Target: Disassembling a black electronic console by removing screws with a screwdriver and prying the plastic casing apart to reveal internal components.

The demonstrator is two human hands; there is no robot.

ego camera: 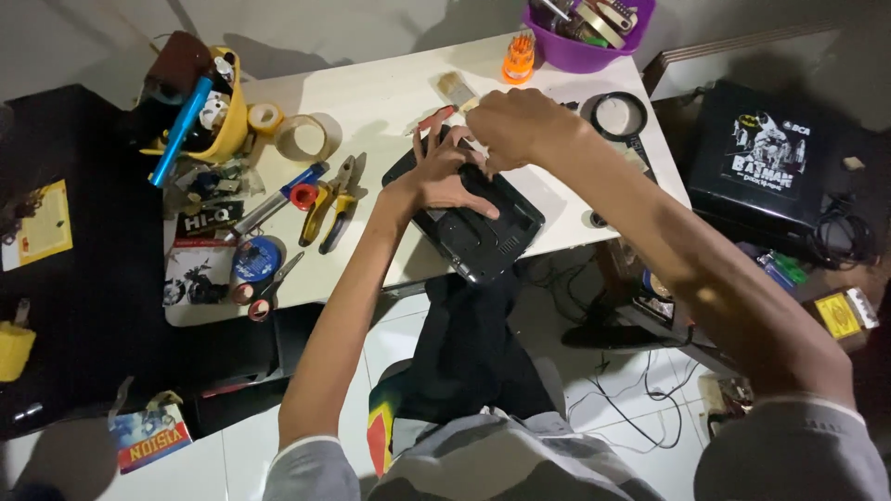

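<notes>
I'm looking down at the white table (390, 93), and both hands are on the black device (473, 218), which lies flat at the table's near edge, one corner poking over it. My left hand (444, 176) lies spread, palm down, on the casing, fingers (436, 144) apart and pressing rather than gripping, so the device sits directly under it. My right hand (510, 125) is curled at the device's twelve o'clock end, fingers bunched; whether they pinch something I can't tell, the knuckles hide it. At nine o'clock from the device lie yellow pliers (329, 199); at one o'clock, a magnifying glass (620, 119).
</notes>
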